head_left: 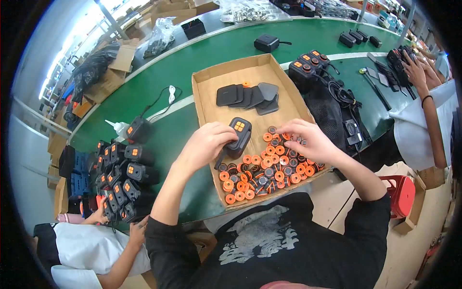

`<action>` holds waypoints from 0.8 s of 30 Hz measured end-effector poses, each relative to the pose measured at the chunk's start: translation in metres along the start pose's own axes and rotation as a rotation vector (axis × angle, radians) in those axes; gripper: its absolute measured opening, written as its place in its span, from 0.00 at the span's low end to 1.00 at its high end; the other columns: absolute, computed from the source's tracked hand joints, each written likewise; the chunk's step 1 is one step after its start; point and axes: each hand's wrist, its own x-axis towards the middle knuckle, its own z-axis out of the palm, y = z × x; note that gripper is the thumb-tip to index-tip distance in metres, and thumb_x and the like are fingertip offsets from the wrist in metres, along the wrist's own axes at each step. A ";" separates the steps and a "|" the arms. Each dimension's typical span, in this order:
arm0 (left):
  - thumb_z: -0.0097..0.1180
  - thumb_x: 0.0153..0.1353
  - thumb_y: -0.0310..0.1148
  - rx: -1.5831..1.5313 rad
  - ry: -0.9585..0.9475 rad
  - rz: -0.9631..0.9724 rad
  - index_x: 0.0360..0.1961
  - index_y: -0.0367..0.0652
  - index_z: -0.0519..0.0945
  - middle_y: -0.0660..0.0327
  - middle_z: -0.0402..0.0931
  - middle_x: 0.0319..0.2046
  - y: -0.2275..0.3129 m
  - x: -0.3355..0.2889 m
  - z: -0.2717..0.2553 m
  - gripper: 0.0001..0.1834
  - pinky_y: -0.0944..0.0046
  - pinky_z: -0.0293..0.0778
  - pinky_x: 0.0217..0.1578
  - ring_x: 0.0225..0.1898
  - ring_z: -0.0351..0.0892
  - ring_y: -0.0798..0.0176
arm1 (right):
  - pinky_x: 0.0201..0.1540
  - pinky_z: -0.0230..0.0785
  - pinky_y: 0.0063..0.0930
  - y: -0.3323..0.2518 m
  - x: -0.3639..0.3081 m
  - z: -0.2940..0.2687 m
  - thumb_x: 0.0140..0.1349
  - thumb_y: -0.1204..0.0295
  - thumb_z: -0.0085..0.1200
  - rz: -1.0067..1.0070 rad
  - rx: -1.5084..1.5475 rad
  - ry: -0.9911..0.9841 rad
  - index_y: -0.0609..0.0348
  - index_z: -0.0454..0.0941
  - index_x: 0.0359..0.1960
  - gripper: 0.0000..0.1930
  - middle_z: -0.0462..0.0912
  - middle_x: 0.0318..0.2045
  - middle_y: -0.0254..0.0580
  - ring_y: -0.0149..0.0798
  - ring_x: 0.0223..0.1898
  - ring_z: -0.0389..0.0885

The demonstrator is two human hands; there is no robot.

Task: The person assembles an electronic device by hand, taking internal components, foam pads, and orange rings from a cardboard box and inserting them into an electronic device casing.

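Note:
My left hand (208,143) is closed on a black box-shaped device (239,137) with orange squares on its top, held tilted above the cardboard tray (204,108). My right hand (310,140) hovers at the right of a pile of small round orange-and-black knobs (263,174). Its index finger and thumb are apart, the tips close to a dark knob (272,130); no knob is plainly gripped. Farther back in the tray, several flat black and grey square plates (246,97) lie overlapping.
Many similar black devices (118,178) crowd the left, near a white dropper bottle (117,127) and a co-worker's hands. Devices with knobs (308,65) and a coiled black cable (340,94) lie right of the tray. Another person's hands (417,67) work at far right. A red stool (400,195) stands below.

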 end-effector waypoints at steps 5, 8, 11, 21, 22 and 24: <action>0.60 0.46 0.20 -0.070 -0.077 0.028 0.32 0.40 0.80 0.58 0.78 0.34 -0.005 0.009 -0.003 0.10 0.59 0.75 0.43 0.40 0.78 0.52 | 0.43 0.72 0.26 -0.024 -0.018 0.002 0.57 0.82 0.56 0.149 0.172 -0.076 0.57 0.77 0.54 0.20 0.81 0.41 0.40 0.34 0.37 0.78; 0.61 0.47 0.22 -0.053 -0.103 -0.025 0.32 0.41 0.79 0.58 0.77 0.35 -0.002 0.013 -0.001 0.09 0.58 0.74 0.42 0.39 0.77 0.53 | 0.42 0.71 0.26 -0.024 -0.029 0.001 0.59 0.81 0.53 0.001 0.069 -0.087 0.57 0.76 0.55 0.20 0.80 0.37 0.39 0.34 0.37 0.77; 0.60 0.46 0.22 0.094 -0.175 0.028 0.34 0.41 0.78 0.58 0.78 0.40 0.005 0.018 0.001 0.11 0.57 0.73 0.47 0.45 0.76 0.51 | 0.42 0.72 0.27 -0.028 -0.034 0.004 0.65 0.78 0.49 0.083 0.157 -0.064 0.59 0.75 0.54 0.16 0.80 0.37 0.40 0.33 0.38 0.79; 0.59 0.44 0.25 0.495 -0.316 0.365 0.60 0.48 0.68 0.58 0.58 0.68 -0.011 0.022 0.006 0.36 0.53 0.51 0.70 0.70 0.54 0.54 | 0.41 0.72 0.21 -0.028 -0.032 0.014 0.69 0.78 0.43 0.377 0.741 0.037 0.61 0.71 0.57 0.16 0.78 0.40 0.33 0.24 0.39 0.78; 0.59 0.44 0.25 0.493 -0.313 0.364 0.60 0.48 0.68 0.58 0.58 0.68 -0.012 0.024 0.005 0.36 0.53 0.51 0.70 0.70 0.54 0.54 | 0.43 0.73 0.22 -0.029 -0.031 0.015 0.68 0.80 0.45 0.352 0.776 0.050 0.61 0.70 0.58 0.17 0.79 0.42 0.34 0.24 0.41 0.78; 0.66 0.43 0.32 0.588 -0.315 0.314 0.56 0.45 0.71 0.57 0.63 0.65 -0.013 0.028 0.000 0.35 0.53 0.52 0.70 0.69 0.57 0.54 | 0.44 0.73 0.23 -0.030 -0.027 0.014 0.67 0.80 0.47 0.338 0.701 0.025 0.61 0.69 0.59 0.18 0.79 0.42 0.35 0.26 0.42 0.78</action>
